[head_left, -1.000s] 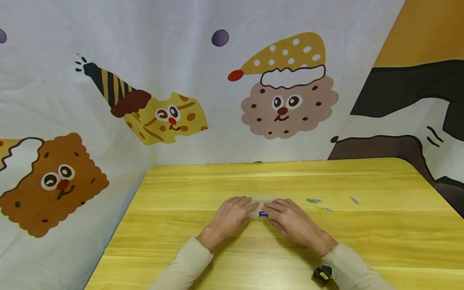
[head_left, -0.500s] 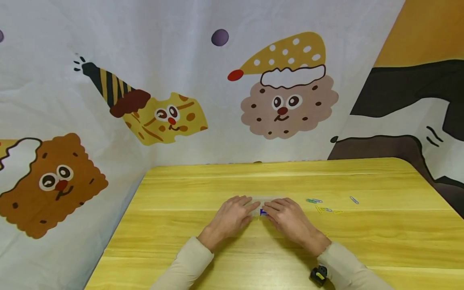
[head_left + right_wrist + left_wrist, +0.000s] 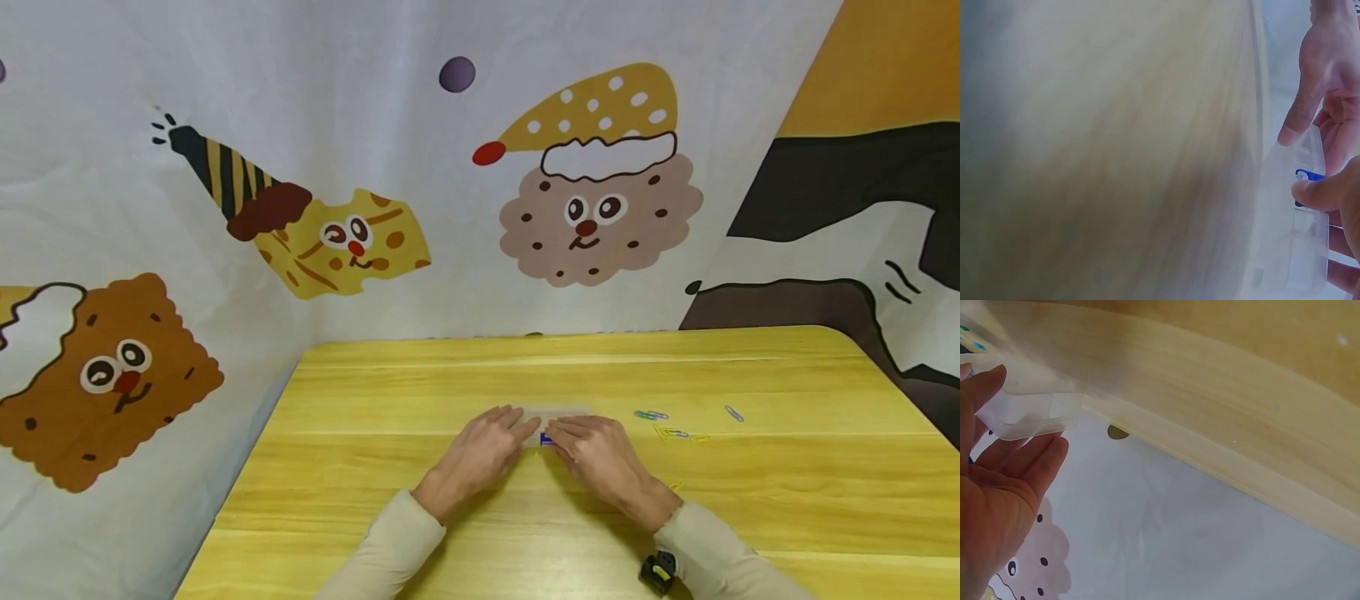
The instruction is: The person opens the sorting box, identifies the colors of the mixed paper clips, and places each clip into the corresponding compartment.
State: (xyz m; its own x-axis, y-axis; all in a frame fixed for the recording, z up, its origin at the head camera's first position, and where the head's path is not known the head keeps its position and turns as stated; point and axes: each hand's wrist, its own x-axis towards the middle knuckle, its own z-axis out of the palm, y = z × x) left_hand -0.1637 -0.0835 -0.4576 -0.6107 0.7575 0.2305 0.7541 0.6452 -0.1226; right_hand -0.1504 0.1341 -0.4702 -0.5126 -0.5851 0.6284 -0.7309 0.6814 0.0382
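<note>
In the head view, your left fingers (image 3: 501, 419) and right fingers (image 3: 573, 428) hide parts of the clear box (image 3: 553, 412), the right ones covering some of the blue latch (image 3: 544, 438). The left wrist view's left edge cuts off the box. The counter (image 3: 1116, 156) blurs in the right wrist view; you cannot tell whether the box holds anything.

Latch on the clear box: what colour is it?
The latch is blue, clearest in the right wrist view.

A clear plastic box (image 3: 553, 413) rests on the table (image 3: 525, 533), blue latch (image 3: 545, 438) on its near side.
</note>
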